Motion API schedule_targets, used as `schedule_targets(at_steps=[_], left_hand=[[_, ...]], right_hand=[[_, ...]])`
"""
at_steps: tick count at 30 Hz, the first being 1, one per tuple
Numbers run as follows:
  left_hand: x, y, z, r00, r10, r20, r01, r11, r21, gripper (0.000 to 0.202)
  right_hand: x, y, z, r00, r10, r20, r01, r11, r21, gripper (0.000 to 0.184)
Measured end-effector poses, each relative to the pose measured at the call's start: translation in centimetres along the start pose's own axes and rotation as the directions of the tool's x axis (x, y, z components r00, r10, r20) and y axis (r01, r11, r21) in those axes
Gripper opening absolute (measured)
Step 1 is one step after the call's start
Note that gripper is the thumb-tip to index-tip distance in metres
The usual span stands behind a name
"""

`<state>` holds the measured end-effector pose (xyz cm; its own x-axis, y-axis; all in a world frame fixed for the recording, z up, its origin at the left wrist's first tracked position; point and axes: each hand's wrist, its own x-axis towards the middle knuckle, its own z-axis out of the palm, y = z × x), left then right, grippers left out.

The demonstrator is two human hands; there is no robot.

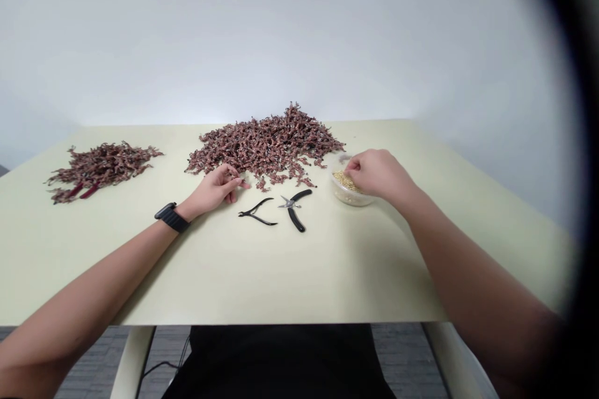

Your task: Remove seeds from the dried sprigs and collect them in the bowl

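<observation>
My left hand, a dark watch on its wrist, rests on the table at the front edge of a large pile of small reddish-brown pieces. Its thumb and fingers are pinched together, and what they hold, if anything, is too small to name. Over a clear round tub of tiny gold-coloured bits, my right hand reaches in with its fingertips closed; their contents are hidden. Between the hands lie black-handled pliers with the jaws to the left, beside slim black nippers.
To the far left lies a smaller heap of brown pieces, with a dark red-handled tool partly under it. The pale yellow table meets a white wall at the back. A dark cable hangs below the front edge.
</observation>
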<state>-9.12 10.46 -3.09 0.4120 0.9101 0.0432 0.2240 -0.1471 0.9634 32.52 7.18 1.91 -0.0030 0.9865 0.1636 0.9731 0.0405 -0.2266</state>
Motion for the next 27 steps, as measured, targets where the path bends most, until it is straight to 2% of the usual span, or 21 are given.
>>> schedule_targets(at_steps=[2,4,6,8,10,13,15,17,20,23,27], left_hand=[[-0.2,0.3,0.1,1.0,-0.013,-0.01,0.012,1.0,-0.029,0.042],[-0.4,0.9,0.4,1.0,-0.028,0.001,0.028,0.996,-0.084,0.042],[-0.8,1.9,0.9,0.999,-0.028,0.043,0.033,0.991,-0.126,0.039],[-1.2,3.1,1.6,0.997,0.011,0.072,-0.002,0.994,-0.113,0.034],[-1.7,4.1,2.4,0.995,0.078,0.054,-0.076,0.996,-0.045,0.027],[-2.2,5.3,3.7,0.992,0.122,0.042,-0.121,0.993,-0.014,0.021],[-2.6,5.6,4.4,0.993,0.095,0.069,-0.092,0.994,-0.054,0.022],[-2.9,5.7,5.0,0.995,0.054,0.084,-0.048,0.997,-0.065,0.024],[-3.1,5.6,5.4,0.993,-0.014,0.114,0.021,0.998,-0.054,0.027],[-3.2,5.5,5.6,0.988,-0.056,0.143,0.066,0.996,-0.064,0.031],[-3.2,5.6,5.9,0.985,-0.088,0.149,0.102,0.99,-0.093,0.033]], right_hand=[[0.0,-0.2,-0.4,0.997,0.03,-0.075,-0.031,1.0,-0.002,0.017],[-0.2,-0.7,-0.9,0.976,0.02,-0.218,-0.014,0.999,0.03,0.021],[-0.7,-1.7,-1.5,0.93,-0.008,-0.367,0.063,0.989,0.137,0.023],[-1.3,-2.9,-1.9,0.904,0.01,-0.428,0.14,0.938,0.318,0.023],[-2.0,-4.0,-2.0,0.912,0.051,-0.407,0.161,0.867,0.471,0.026],[-2.3,-4.5,-1.8,0.929,0.067,-0.363,0.155,0.822,0.549,0.026],[-1.8,-3.9,-1.7,0.934,0.056,-0.353,0.137,0.857,0.497,0.024],[-1.1,-2.6,-1.6,0.943,0.035,-0.33,0.093,0.927,0.363,0.021],[0.1,-0.6,-1.3,0.976,0.028,-0.216,0.01,0.985,0.173,0.018],[0.8,0.7,-0.8,0.993,0.046,-0.106,-0.03,0.989,0.148,0.017],[1.0,1.5,-0.3,0.997,0.047,-0.061,-0.04,0.993,0.114,0.014]])
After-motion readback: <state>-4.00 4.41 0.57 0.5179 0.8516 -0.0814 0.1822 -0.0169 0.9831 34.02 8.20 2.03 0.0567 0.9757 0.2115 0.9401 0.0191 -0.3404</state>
